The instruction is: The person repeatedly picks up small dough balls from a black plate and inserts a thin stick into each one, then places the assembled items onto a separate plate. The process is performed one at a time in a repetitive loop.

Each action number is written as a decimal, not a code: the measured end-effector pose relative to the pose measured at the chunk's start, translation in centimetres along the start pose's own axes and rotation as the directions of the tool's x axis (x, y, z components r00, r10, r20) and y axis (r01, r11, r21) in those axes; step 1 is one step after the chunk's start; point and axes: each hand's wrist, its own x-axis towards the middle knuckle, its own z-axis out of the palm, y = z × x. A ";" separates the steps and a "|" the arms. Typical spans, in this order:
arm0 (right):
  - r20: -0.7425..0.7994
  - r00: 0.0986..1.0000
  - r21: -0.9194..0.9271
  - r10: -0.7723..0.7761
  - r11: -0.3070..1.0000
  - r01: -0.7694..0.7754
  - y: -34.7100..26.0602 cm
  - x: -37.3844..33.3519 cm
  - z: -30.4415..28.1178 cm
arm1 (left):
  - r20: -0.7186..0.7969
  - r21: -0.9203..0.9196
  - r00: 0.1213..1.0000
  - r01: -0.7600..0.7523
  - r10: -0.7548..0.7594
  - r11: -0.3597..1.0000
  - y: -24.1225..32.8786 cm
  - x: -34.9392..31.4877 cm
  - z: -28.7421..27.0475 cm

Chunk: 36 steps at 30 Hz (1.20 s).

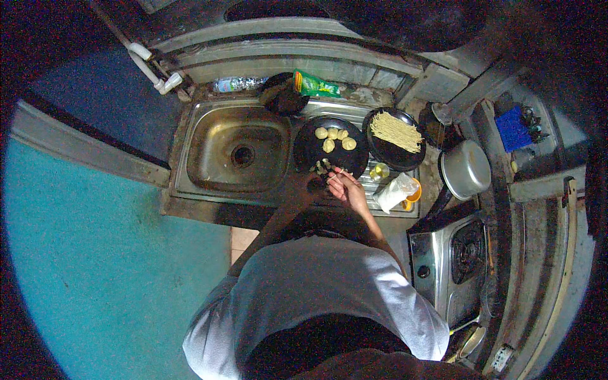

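A round dark plate [305, 152] on the sink's drainboard holds several pale dough balls [332, 133]. At its near edge my two hands are close together. My left hand [315, 182] lies in deep shadow and its fingers are hard to make out. Small pale patches show beside its fingertips, too blurred to name. My right hand [347, 190] is brightly lit, palm partly up, with fingers curled toward the left hand; what they hold, if anything, is too small to tell. A second dark plate [386, 156] to the right carries a heap of pale noodle-like strips [396, 132].
A steel sink basin [218, 152] lies left. Right of my hands stand a small cup of yellowish liquid [379, 171], a white bag [396, 192] and an orange mug [413, 190]. Farther right are a metal pot [465, 169] and a gas stove [446, 259]. A green packet [315, 85] lies behind.
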 end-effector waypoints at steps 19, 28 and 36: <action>-0.110 0.994 0.090 -0.017 0.996 0.027 0.2 0.1 0.4 | 0.167 -0.206 0.969 0.213 -0.180 0.955 -2.9 -0.7 2.4; 0.008 1.000 -0.169 -0.008 0.986 0.009 -0.3 -0.2 0.8 | 0.063 -0.004 0.998 0.000 0.001 1.000 -1.3 0.0 0.2; -0.012 0.995 -0.440 -0.098 0.894 0.083 -0.4 -0.7 1.5 | 0.074 -0.116 0.994 0.090 -0.081 0.989 3.8 2.1 -1.2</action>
